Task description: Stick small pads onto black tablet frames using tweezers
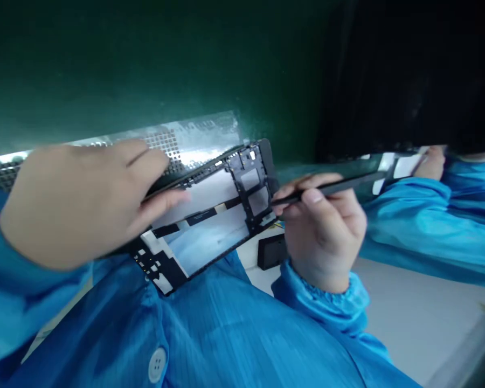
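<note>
One black rectangular phone frame, left hand fingers clamped on its left edge | one thin black rod tool, right hand fingers pinched around it, tip at frame's right edge.

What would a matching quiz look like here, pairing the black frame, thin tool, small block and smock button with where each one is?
1 black frame
2 thin black tool
3 small black block
4 white button

A on the blue smock
B in the right hand
C on the white table
D in the left hand

Pairs: 1-D, 2-B, 3-C, 4-A
</note>
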### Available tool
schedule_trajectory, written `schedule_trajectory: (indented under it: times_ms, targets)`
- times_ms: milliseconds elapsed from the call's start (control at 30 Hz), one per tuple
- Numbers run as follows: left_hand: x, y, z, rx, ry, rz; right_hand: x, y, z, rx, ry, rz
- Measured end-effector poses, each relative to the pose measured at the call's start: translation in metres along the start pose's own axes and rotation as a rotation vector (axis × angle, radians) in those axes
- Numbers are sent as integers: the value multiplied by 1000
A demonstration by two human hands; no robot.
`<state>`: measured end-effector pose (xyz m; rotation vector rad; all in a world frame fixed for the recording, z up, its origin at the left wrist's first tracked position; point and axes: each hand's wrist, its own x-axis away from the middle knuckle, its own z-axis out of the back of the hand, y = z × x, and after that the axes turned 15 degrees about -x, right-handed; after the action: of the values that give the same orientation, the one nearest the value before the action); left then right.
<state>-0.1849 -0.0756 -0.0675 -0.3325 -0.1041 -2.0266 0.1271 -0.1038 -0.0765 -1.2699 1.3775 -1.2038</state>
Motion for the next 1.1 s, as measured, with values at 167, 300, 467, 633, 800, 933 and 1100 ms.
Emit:
schedule_trajectory:
  times_ms: [167, 300, 467, 633, 800, 933, 1100]
  targets:
    - [26, 33, -5, 9, -21, -56, 65, 16, 34, 132, 129, 50]
    - [25, 35, -8, 79, -96, -49, 78, 32, 36, 183, 89, 187]
    - [24, 35, -6, 69, -64, -44, 74, 36, 32, 219, 42, 248]
    - [26, 34, -7, 94, -44, -38, 75, 41, 34, 256, 33, 271]
    - [26, 32, -8, 101, -39, -43, 76, 33, 33, 340, -47, 305]
    - [26, 30, -20, 132, 62, -25, 80, 19, 44, 395, 58, 332]
    - [39, 53, -27, 430, 133, 50, 112, 22, 43, 315, -195, -162]
